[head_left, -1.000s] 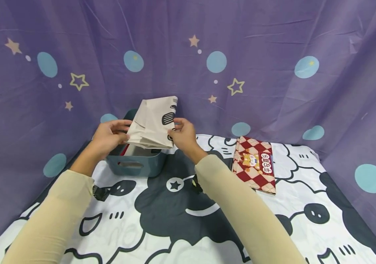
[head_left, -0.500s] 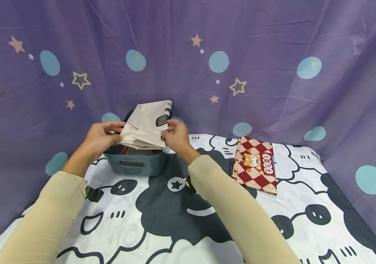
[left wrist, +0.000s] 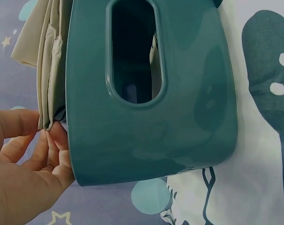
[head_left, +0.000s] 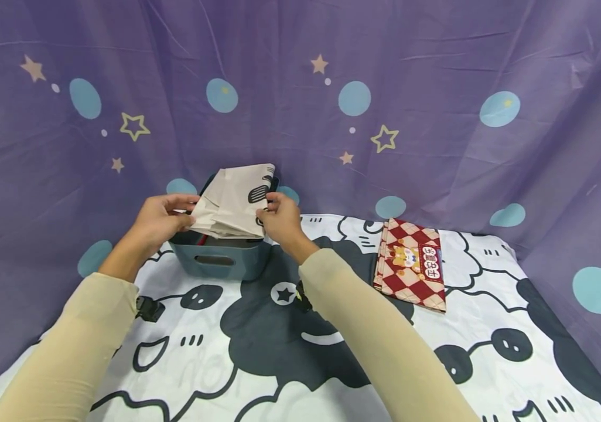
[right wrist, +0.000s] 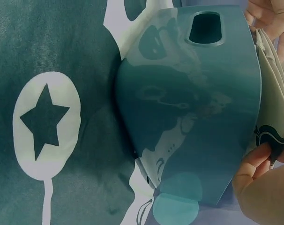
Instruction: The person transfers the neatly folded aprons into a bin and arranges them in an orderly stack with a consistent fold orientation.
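Cream folded bundle [head_left: 234, 196], pinched by left hand [head_left: 158, 220] and right hand [head_left: 283, 221], slants over the teal bin [head_left: 250, 264], perhaps touching.

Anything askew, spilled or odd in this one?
Nothing looks spilled or damaged. The folded cream cloth sits askew over the bin, but the left grip and right grip both hold it, so that hardly seems odd.

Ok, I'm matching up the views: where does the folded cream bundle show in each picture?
Head: the folded cream bundle is left of centre, over the blue-green bin.
Left wrist: upper left, beside the bin.
Right wrist: right edge, around mid-height.
Shared landmark: the bin's handle slot, visible in all three.
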Motion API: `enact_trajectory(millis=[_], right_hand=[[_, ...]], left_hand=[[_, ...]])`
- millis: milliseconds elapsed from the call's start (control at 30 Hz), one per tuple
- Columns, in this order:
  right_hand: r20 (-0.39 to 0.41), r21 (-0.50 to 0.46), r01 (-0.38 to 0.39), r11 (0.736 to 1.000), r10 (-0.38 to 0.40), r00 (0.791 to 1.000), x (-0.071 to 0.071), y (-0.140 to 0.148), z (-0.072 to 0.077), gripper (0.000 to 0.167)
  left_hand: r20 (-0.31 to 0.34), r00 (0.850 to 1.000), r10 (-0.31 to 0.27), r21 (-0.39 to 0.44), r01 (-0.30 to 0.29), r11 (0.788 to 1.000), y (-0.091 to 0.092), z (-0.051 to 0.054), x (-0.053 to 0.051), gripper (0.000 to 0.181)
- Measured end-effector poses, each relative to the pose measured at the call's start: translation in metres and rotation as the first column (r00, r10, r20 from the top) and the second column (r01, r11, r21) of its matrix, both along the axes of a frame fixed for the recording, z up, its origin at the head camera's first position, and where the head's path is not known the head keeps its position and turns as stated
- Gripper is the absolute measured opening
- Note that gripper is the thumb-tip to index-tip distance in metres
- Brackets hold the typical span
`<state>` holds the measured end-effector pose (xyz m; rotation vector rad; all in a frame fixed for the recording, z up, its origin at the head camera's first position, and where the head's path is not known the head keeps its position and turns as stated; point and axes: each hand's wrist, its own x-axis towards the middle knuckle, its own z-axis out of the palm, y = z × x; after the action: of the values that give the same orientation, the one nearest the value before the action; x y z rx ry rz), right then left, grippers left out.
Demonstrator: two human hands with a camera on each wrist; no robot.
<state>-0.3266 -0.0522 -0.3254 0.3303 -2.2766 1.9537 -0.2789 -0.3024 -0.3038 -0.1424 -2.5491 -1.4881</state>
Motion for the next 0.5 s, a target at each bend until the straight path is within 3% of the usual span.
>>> enact_trajectory(millis=[133,200,267,333,400,500], right_hand=[[0.000,-0.002,-0.006,1.000,0.006,1.000,0.001,0.001,0.001,0.042],[0.005,0.006,-0.015,1.000,0.015,1.000,0.001,0.001,0.001,0.043],[0.022,0.015,-0.022,1.000,0.022,1.000,0.000,0.003,0.001,0.044],[0.043,0.023,-0.025,0.999,0.024,0.999,-0.001,0.006,0.000,0.045],[0.058,0.034,-0.022,0.999,0.020,0.998,-0.003,0.008,-0.002,0.045],[0.062,0.043,-0.031,0.999,0.029,0.998,-0.004,0.011,-0.004,0.044]], left_hand=[[-0.007,1.000,-0.001,-0.024,0.000,1.000,0.000,0.001,-0.001,0.050],[-0.023,1.000,0.002,-0.125,-0.005,0.992,0.000,0.001,0.000,0.049],[-0.053,0.999,-0.001,-0.259,-0.013,0.966,-0.001,0.002,0.001,0.046],[-0.085,0.996,-0.007,-0.376,-0.025,0.926,-0.003,0.002,0.001,0.044],[-0.113,0.994,-0.007,-0.442,-0.044,0.896,-0.005,0.001,0.003,0.043],[-0.126,0.992,-0.008,-0.435,-0.048,0.899,-0.007,-0.001,0.005,0.041]])
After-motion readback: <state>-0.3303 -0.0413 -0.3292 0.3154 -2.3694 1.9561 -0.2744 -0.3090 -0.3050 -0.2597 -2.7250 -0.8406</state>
